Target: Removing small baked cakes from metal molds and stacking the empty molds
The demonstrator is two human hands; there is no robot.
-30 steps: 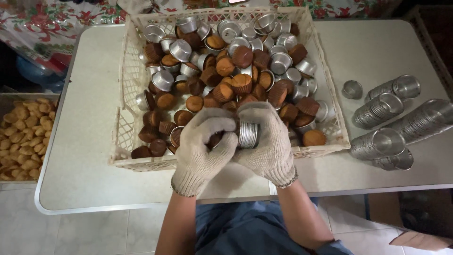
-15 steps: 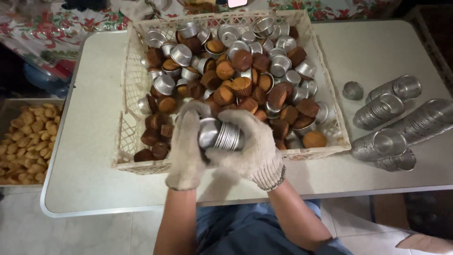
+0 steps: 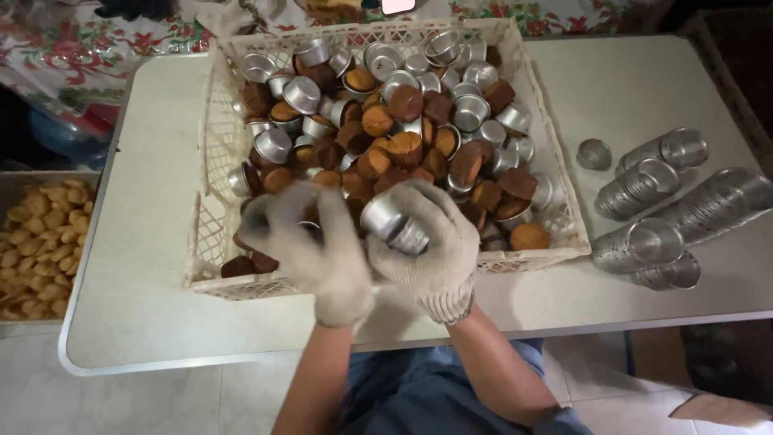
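Both my hands wear white knit gloves over the near edge of a cream plastic crate [image 3: 211,137]. My right hand [image 3: 435,250] grips a short stack of nested silver metal cups [image 3: 392,224], tilted with the open end up to the left. My left hand [image 3: 310,242] is blurred just left of it, above the crate's near left part, and what it holds, if anything, cannot be made out. The crate is heaped with brown cupcakes [image 3: 407,149] and loose silver cups [image 3: 302,95].
The crate sits on a white table [image 3: 137,298]. Long rows of nested silver cups [image 3: 668,209] lie on the table's right side, with a single cup [image 3: 593,153] beside them. A tray of golden pastries [image 3: 36,250] stands lower left. A floral cloth [image 3: 72,56] covers the far left.
My hands have risen from the crate's near edge with the cup stack. The left hand has swung away to the left of the stack, and the view has shifted slightly.
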